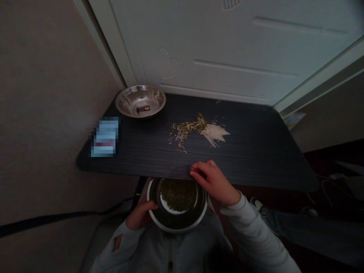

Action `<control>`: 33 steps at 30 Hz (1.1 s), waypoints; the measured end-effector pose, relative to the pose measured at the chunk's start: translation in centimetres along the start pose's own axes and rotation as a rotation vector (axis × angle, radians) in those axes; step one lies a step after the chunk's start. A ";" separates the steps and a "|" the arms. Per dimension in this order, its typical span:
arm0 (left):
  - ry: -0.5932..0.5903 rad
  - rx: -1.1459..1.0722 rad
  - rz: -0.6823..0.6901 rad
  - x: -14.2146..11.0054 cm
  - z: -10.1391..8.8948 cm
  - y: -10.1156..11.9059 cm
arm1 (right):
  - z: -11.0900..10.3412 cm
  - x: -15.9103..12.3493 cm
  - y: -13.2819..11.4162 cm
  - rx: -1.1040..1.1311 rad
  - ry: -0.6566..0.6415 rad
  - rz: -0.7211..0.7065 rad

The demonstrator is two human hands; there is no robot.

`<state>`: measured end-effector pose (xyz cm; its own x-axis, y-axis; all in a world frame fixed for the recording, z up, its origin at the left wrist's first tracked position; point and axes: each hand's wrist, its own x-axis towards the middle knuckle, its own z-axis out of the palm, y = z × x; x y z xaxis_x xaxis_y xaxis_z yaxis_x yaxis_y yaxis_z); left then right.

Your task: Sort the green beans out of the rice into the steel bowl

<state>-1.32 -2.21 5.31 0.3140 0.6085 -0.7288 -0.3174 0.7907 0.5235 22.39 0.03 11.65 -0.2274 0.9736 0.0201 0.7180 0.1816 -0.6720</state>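
My left hand (142, 214) grips the left rim of a steel bowl (176, 226), thumb over the edge. Held just below the table's near edge, the bowl has small green beans (179, 192), apparently mung beans, spread over its bottom. My right hand (215, 182) rests at that edge above the bowl's right side, fingers curled together; whatever they may hold is hidden. Beyond it, on the dark table (261, 151), lies a heap of white rice grains (215, 132). More green beans (201, 121) touch the heap and mix with scattered rice toward the left.
A second steel bowl (155, 108) with a label inside stands at the table's back left corner. In front of it lies a blurred light-blue item (105, 137). A white door panel (227, 49) rises behind the table. Another person's leg (307, 231) shows at lower right.
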 end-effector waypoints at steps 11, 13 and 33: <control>-0.029 0.021 -0.024 0.1 -0.7 -0.3 | 0.2 -0.1 -1.3 -0.164 -0.167 -0.109; -0.031 0.003 -0.017 0.1 -1.0 -0.4 | 0.5 -0.2 -1.7 -0.127 -0.184 -0.126; 0.007 -0.030 0.005 0.4 -1.7 -1.0 | 2.2 2.2 -1.1 -0.093 0.333 0.241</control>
<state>-2.39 -2.86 3.74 0.3059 0.6119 -0.7294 -0.3456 0.7852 0.5138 19.63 1.69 10.83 0.1684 0.9786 0.1185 0.7846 -0.0602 -0.6171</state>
